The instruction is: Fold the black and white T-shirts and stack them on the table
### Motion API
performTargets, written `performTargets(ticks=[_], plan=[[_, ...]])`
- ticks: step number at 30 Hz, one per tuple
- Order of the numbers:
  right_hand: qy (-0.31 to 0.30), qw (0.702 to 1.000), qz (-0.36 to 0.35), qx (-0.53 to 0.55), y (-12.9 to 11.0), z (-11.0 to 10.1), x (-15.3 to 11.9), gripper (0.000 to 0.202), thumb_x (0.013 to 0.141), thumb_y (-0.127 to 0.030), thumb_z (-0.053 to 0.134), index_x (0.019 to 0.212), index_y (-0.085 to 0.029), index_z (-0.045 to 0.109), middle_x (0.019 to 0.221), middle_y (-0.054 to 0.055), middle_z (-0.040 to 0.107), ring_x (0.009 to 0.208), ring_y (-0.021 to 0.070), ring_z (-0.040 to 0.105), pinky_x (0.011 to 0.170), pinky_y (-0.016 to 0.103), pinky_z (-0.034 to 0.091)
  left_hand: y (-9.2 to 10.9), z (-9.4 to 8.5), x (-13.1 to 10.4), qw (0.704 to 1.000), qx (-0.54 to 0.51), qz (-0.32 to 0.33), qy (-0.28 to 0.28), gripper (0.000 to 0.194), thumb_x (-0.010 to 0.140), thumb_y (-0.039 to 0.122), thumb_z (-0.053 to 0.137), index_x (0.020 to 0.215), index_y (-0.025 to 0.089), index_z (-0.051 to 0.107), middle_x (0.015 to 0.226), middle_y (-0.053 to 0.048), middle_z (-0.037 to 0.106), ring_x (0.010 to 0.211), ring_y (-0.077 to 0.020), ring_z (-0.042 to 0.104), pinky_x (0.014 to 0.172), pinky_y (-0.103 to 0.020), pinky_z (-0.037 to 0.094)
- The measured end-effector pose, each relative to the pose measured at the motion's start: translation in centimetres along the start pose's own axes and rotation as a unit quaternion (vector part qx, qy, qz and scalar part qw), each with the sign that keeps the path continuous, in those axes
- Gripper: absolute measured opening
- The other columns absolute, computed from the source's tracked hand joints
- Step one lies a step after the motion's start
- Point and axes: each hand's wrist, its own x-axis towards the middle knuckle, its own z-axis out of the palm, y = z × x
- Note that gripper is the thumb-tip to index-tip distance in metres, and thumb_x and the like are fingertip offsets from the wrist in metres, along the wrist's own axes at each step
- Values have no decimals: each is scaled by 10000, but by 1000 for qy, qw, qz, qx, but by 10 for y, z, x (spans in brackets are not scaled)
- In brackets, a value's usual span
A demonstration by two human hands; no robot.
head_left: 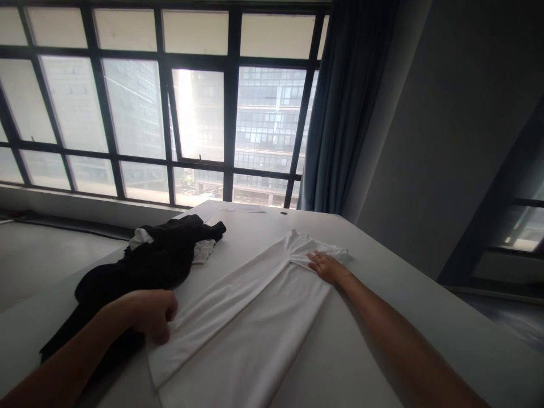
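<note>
A white shirt [255,328] lies stretched lengthwise over the table, its near end running out of the bottom of the view. One side is folded inward, making a long edge down its middle. My left hand [155,316] pinches the shirt's left edge near the front, thumb and fingers closed on the cloth. Near the far end, where the fabric is bunched in creases, my right hand [326,266] rests on top with fingers extended. Close beside my left hand is a heap of black clothing [144,260], with bits of white cloth [203,251] showing from it.
The white table [382,294] reaches toward the window [199,113]. A sheet of paper [244,208] and a small dark round hole [284,213] are at its far end. A blue-grey curtain [340,113] hangs behind, beside a wall [425,141] on the right.
</note>
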Motion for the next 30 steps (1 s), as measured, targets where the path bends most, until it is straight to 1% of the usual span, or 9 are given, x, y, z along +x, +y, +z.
performTargets(ticks=[3,6,8,11,15,19,24,27,30], plan=[[37,994,87,-59,-21,-15,15,573,995,-365,363,1517,-128,364,1500,263,402,1347,389,422,1114,560,207,9,1,-6,999,-2,29,16,277,514,408,732,684,210,640,720,-8,667,673,-216,603,577,-284,402],[41,981,179,-63,-44,-31,13,510,988,-248,301,1430,-55,464,1371,303,513,1226,386,540,1083,594,213,19,2,-7,995,-54,64,55,387,650,563,657,826,221,690,858,-47,711,755,-242,642,642,-309,443],[3,977,212,-17,-63,-39,2,521,1011,-341,244,1386,-104,517,1348,267,545,1185,369,575,1048,596,277,24,4,-3,989,-87,82,91,464,726,600,592,989,230,690,924,-59,717,802,-248,658,702,-323,462],[-73,973,202,89,-93,-41,-24,706,968,-646,167,1491,-229,392,1492,200,429,1269,375,510,1000,577,366,31,10,4,984,-67,91,137,488,750,535,603,1127,228,650,942,-66,708,860,-258,657,759,-331,461],[-110,976,137,126,-115,-30,-58,803,925,-739,153,1567,-263,232,1636,137,178,1466,404,197,1108,603,231,46,18,7,985,-29,86,144,466,798,474,564,1181,213,617,895,-66,696,877,-258,648,755,-323,451],[-107,984,86,115,-91,-27,-68,692,989,-627,205,1563,-245,255,1637,129,182,1490,349,163,1157,544,170,72,28,-5,984,-61,113,119,544,779,514,594,1247,236,595,890,-48,704,835,-238,644,708,-308,442],[-28,999,27,16,-39,-39,-80,578,1019,-482,311,1472,-146,438,1519,185,416,1406,325,351,1142,466,231,111,42,-26,956,-120,261,52,317,781,403,626,1055,283,730,863,-6,729,764,-184,641,689,-271,447],[9,998,57,-24,-26,-45,-105,451,1018,-339,324,1341,-137,563,1330,195,587,1231,303,532,1072,440,316,118,44,-31,930,-117,347,27,268,784,297,607,1000,281,765,875,-13,716,735,-165,627,692,-262,464],[-23,998,61,-15,-26,-51,-139,384,970,-208,380,1281,-168,602,1255,185,626,1141,277,592,1011,398,371,113,39,-27,922,-100,373,18,321,734,219,612,1007,288,765,1010,-34,684,831,-186,630,745,-274,497]])
